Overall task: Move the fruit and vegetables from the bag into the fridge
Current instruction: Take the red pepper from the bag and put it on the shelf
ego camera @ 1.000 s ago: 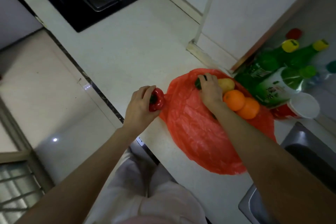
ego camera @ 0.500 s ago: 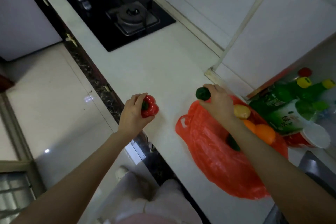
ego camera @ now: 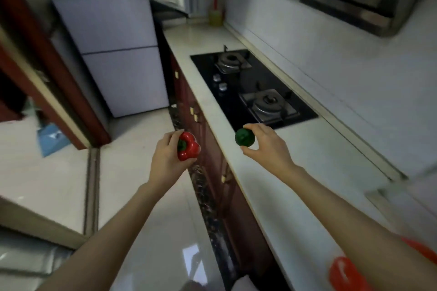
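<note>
Over the white counter edge [ego camera: 272, 196], left hand [ego camera: 165, 160] gripping glossy red bell pepper [ego camera: 188, 146], right hand [ego camera: 264, 146] pinching round dark-green fruit [ego camera: 244, 137], crumpled orange plastic bag [ego camera: 343, 274] now mostly cropped bottom right, blurred white 2-door fridge [ego camera: 118, 54] newly visible ahead.

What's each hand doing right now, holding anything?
Left hand: closed on the red bell pepper.
Right hand: closed on the green round vegetable, pinched in the fingertips.

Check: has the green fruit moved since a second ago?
Yes. The right hand holds the green fruit away from the bag, raised over the counter near the stove.
</note>
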